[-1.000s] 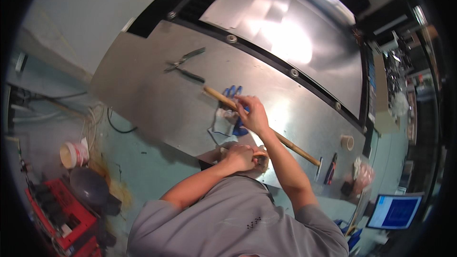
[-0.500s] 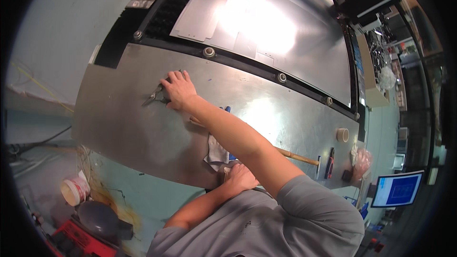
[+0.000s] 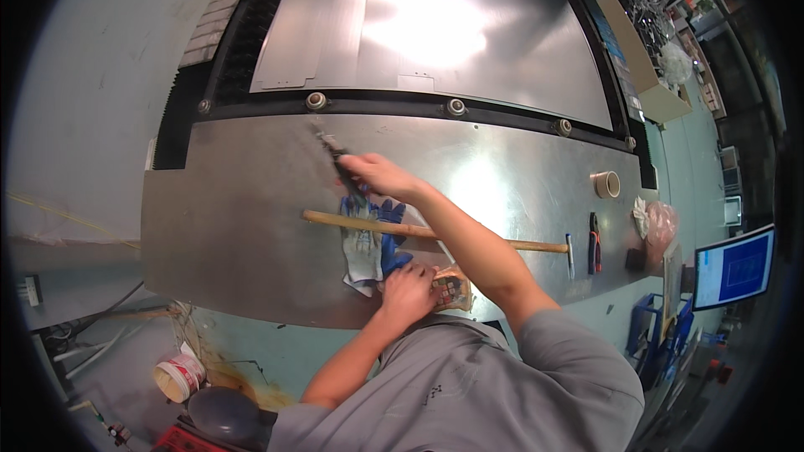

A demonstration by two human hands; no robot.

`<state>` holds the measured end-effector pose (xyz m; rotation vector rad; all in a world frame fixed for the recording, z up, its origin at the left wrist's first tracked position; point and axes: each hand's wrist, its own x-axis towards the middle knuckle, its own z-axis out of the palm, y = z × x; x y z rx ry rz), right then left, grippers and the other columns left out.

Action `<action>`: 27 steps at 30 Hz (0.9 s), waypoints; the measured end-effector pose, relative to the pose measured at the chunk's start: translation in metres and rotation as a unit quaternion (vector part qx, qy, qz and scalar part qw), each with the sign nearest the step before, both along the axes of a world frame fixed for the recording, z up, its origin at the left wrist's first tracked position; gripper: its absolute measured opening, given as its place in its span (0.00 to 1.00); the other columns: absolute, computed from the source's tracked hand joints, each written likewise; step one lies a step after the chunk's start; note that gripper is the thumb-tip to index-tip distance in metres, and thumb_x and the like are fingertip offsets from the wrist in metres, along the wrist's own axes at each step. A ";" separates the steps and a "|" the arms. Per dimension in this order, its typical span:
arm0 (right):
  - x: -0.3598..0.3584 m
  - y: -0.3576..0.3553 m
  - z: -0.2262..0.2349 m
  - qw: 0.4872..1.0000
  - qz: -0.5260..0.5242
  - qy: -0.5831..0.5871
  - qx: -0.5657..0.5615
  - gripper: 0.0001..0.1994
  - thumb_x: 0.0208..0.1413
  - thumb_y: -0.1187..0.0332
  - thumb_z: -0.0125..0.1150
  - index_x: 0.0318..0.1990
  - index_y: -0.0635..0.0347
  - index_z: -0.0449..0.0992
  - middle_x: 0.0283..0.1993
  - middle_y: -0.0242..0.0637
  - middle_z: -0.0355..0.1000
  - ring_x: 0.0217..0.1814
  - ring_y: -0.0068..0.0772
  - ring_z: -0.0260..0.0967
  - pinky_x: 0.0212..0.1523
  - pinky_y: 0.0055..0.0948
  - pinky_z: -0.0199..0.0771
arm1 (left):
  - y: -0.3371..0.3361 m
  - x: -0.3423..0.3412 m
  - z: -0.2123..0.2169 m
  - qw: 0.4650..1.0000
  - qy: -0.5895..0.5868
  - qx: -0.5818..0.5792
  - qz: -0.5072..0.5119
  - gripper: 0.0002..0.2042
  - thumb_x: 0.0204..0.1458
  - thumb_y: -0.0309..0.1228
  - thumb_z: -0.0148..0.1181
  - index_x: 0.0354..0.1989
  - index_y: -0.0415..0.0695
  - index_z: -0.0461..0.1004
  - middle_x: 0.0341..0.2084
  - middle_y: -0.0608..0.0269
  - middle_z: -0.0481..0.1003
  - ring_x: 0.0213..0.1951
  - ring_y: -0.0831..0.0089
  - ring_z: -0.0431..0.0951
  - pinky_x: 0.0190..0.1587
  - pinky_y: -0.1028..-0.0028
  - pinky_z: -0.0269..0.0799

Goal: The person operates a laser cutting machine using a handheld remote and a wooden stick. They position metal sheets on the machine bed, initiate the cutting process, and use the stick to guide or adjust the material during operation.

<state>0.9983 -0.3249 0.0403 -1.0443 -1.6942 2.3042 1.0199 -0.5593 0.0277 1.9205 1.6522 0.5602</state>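
My right hand (image 3: 377, 176) is closed around the handles of dark pliers (image 3: 333, 151), whose blurred jaws point to the far left, above the metal tabletop (image 3: 234, 218). Below them lie white-and-blue work gloves (image 3: 362, 255). A long wooden-handled hammer (image 3: 368, 224) rests across the gloves and passes beneath my right forearm. At the near edge, my left hand (image 3: 409, 291) has its fingers curled between the gloves and a small keypad device (image 3: 452, 289) with a brownish casing. Whatever those fingers may hold is hidden.
Beyond the tabletop, a large shiny metal sheet (image 3: 327, 42) lies behind a rail with ball rollers (image 3: 456, 106). To the right are a tape roll (image 3: 606, 184), red-and-black pliers (image 3: 595, 243) and a pinkish plastic bag (image 3: 662, 222). A monitor (image 3: 735, 266) stands farther right.
My right hand has lifted the pliers from the left part of the tabletop and brought them right and nearer, over the gloves. The view has turned, uncovering the gloves, hammer handle and keypad device.
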 end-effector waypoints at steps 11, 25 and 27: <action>0.337 -0.092 0.017 0.888 -0.438 0.036 -0.135 0.22 0.72 0.59 0.55 0.66 0.62 0.70 0.56 0.43 0.79 0.53 0.34 0.79 0.47 0.36 0.81 | 0.213 0.006 0.015 0.986 -0.062 0.038 0.147 0.10 0.58 0.38 0.64 0.38 0.47 0.85 0.34 0.58 0.85 0.38 0.52 0.85 0.41 0.57 0.80; 0.449 -0.048 0.008 0.850 -0.484 0.033 -0.205 0.21 0.68 0.53 0.62 0.57 0.59 0.71 0.56 0.38 0.74 0.51 0.29 0.76 0.37 0.40 0.89 | 0.456 0.093 -0.046 0.959 0.219 0.180 0.010 0.21 0.54 0.43 0.72 0.52 0.48 0.78 0.56 0.56 0.77 0.55 0.50 0.78 0.54 0.55 0.76; 0.470 -0.018 0.008 0.835 -0.503 0.036 -0.219 0.23 0.68 0.54 0.62 0.62 0.59 0.70 0.56 0.39 0.76 0.50 0.32 0.78 0.36 0.43 0.90 | 0.459 0.094 -0.042 0.957 0.233 0.170 -0.012 0.21 0.54 0.43 0.72 0.52 0.48 0.77 0.57 0.56 0.77 0.55 0.50 0.78 0.54 0.56 0.76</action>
